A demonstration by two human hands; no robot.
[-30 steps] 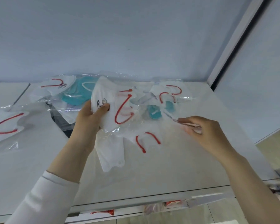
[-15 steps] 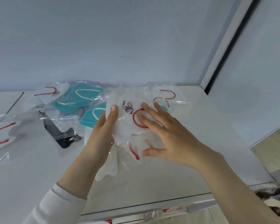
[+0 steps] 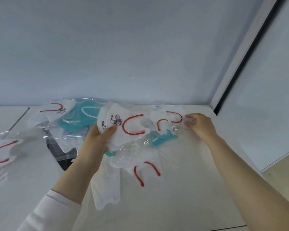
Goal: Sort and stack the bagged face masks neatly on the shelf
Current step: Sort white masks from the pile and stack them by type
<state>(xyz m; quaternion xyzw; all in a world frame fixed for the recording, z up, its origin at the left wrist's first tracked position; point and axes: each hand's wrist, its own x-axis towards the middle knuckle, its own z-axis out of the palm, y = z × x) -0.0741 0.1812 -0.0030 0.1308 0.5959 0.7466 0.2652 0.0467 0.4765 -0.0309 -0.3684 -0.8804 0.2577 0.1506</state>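
My left hand [image 3: 97, 139] grips a bunch of bagged white masks [image 3: 123, 129] with red ear loops and a cartoon print, raised slightly above the white shelf [image 3: 182, 197]. My right hand [image 3: 200, 126] rests at the right end of the pile, fingers pinching the clear bag of another red-looped white mask [image 3: 172, 119]. A teal mask [image 3: 162, 139] lies under that one. One more white mask with red loops [image 3: 145, 169] sits on the shelf in front. A plain white mask [image 3: 107, 185] hangs below my left hand.
Behind my left hand lie teal masks [image 3: 80, 119] and a white printed mask [image 3: 57, 110] in bags. A dark bagged mask [image 3: 60, 154] lies beneath them. Another bagged white mask [image 3: 2, 152] sits far left. The shelf's back wall and right side panel [image 3: 240, 64] close the space.
My right hand has left the held bunch and moved right to the far mask's bag. My left hand has turned the bunch so its cartoon print and red loop face up.
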